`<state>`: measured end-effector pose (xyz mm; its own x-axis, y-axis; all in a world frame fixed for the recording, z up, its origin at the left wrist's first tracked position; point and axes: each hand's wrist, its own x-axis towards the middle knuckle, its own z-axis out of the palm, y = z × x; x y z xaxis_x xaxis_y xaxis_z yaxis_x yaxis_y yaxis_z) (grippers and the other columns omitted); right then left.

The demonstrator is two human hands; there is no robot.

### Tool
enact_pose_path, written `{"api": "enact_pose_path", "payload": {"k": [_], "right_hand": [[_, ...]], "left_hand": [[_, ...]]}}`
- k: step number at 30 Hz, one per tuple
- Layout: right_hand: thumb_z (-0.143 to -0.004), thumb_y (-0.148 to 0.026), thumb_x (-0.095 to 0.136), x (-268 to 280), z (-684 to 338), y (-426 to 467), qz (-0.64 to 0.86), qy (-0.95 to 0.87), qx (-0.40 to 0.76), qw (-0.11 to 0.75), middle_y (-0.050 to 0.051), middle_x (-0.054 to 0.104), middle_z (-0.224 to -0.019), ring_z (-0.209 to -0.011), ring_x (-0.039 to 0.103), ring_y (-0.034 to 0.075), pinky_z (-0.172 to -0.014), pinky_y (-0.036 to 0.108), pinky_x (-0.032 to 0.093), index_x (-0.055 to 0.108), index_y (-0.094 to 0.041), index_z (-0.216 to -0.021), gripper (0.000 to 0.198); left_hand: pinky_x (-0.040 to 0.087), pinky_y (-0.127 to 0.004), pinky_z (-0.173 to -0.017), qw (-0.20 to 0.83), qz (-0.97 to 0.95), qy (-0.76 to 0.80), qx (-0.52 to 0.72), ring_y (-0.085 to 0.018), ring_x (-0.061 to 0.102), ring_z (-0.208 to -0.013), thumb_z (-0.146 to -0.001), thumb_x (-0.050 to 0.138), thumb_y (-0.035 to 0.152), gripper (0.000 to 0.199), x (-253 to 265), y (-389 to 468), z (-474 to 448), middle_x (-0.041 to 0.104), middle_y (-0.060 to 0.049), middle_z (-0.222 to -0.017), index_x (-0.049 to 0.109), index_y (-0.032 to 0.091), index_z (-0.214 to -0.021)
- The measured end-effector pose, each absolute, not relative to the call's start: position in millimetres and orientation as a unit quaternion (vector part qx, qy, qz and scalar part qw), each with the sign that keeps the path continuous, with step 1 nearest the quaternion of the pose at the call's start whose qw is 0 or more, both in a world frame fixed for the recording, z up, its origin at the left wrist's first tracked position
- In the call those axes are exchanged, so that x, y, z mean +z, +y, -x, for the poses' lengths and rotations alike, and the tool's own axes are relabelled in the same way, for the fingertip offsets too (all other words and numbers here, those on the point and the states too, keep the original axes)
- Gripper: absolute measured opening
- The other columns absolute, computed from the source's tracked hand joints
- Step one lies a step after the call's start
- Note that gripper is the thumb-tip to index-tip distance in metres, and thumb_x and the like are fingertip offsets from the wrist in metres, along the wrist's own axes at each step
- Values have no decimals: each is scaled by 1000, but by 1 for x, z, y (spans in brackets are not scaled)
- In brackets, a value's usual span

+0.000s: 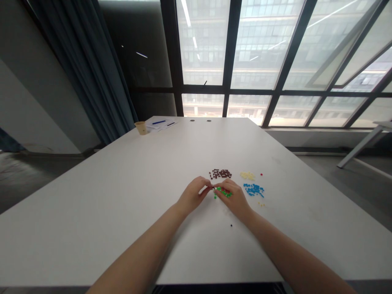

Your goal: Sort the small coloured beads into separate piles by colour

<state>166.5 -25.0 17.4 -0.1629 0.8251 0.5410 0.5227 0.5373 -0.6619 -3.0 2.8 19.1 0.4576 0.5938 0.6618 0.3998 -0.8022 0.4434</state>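
My left hand (193,193) and my right hand (234,197) meet over the table, thumbs and forefingers pinched together. Between their fingertips is a small dark brown brick (213,188); its exact shape is too small to make out. Green bricks (215,196) lie just under and beside my right hand, partly hidden by its fingers, with a bit of red among them. Beyond the hands a pile of dark brown bricks (221,174) is spread out. Right of my right hand lie blue bricks (253,189) and, farther back, pale yellow bricks (247,175).
A single red piece (261,174), several tiny yellow pieces (261,204) and one black piece (231,225) lie loose on the white table (122,228). At the far left stand a paper cup (141,128) and papers (159,124) with a blue pen (158,122).
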Motion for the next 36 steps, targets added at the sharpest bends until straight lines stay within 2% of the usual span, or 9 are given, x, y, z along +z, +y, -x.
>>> {"api": "enact_pose_path", "payload": {"k": [5, 9, 14, 17, 19, 23, 29, 32, 36], "right_hand": [[-77, -21, 53, 16, -167, -21, 459, -752, 150, 449, 3, 57, -72, -71, 53, 14, -66, 26, 41, 65, -20, -81, 13], [-76, -23, 53, 16, -177, 5, 487, -762, 107, 414, 2, 59, -73, -68, 53, 13, -66, 25, 40, 66, -20, -79, 13], [-78, -28, 48, 17, -184, 55, 576, -768, 45, 276, 2, 58, -74, -71, 53, 13, -66, 24, 37, 67, -21, -80, 20], [-79, -28, 46, 13, -178, 78, 608, -773, 24, 177, 2, 59, -81, -76, 53, 13, -69, 23, 35, 67, -24, -83, 22], [-79, -29, 46, 9, -172, 88, 612, -777, 16, 148, 3, 60, -83, -78, 53, 14, -69, 24, 34, 67, -24, -81, 22], [-78, -30, 47, 3, -163, 101, 611, -780, 14, 137, 3, 61, -83, -78, 54, 14, -68, 25, 34, 68, -25, -81, 22], [-82, -28, 41, 7, -168, 102, 604, -785, 10, 140, 4, 62, -89, -81, 55, 15, -71, 26, 35, 66, -25, -88, 26], [-82, -26, 38, 13, -180, 96, 599, -782, 4, 175, 4, 61, -89, -81, 54, 14, -72, 26, 35, 64, -24, -91, 27], [-79, -28, 42, 19, -204, 80, 587, -768, 23, 256, 2, 59, -74, -67, 52, 13, -65, 25, 37, 65, -20, -87, 25]], "left_hand": [[42, -27, -75, 101, -866, 317, 372, -13, 53, -80, -79, 49, 21, 7, 23, 4, 4, 59, -2, -82, 51, 20, -86], [39, -28, -77, 104, -860, 414, 281, -16, 52, -86, -77, 49, 20, 17, 27, 13, 19, 59, -4, -92, 51, 20, -94], [39, -25, -64, 156, -794, 575, 124, -16, 55, -72, -73, 49, 24, 14, 21, 27, 43, 61, -6, -81, 57, 17, -83], [38, -24, -62, 184, -776, 597, 86, -16, 55, -71, -67, 50, 15, 15, 14, 31, 51, 62, -7, -80, 59, 15, -79], [37, -22, -60, 200, -778, 589, 84, -14, 54, -68, -64, 47, 8, 20, 11, 32, 54, 62, -6, -77, 60, 15, -78], [36, -22, -56, 234, -782, 571, 84, -14, 53, -62, -59, 45, 4, 24, 12, 31, 55, 62, -6, -70, 62, 12, -73], [37, -23, -57, 249, -778, 568, 98, -14, 53, -64, -58, 43, 3, 28, 18, 29, 59, 63, -6, -74, 62, 13, -76], [36, -23, -55, 266, -773, 570, 88, -15, 53, -61, -56, 44, 3, 26, 24, 28, 63, 63, -6, -71, 62, 13, -72], [36, -23, -53, 281, -759, 584, 62, -14, 52, -59, -53, 50, 4, 19, 30, 28, 67, 62, -4, -67, 62, 13, -65]]}}
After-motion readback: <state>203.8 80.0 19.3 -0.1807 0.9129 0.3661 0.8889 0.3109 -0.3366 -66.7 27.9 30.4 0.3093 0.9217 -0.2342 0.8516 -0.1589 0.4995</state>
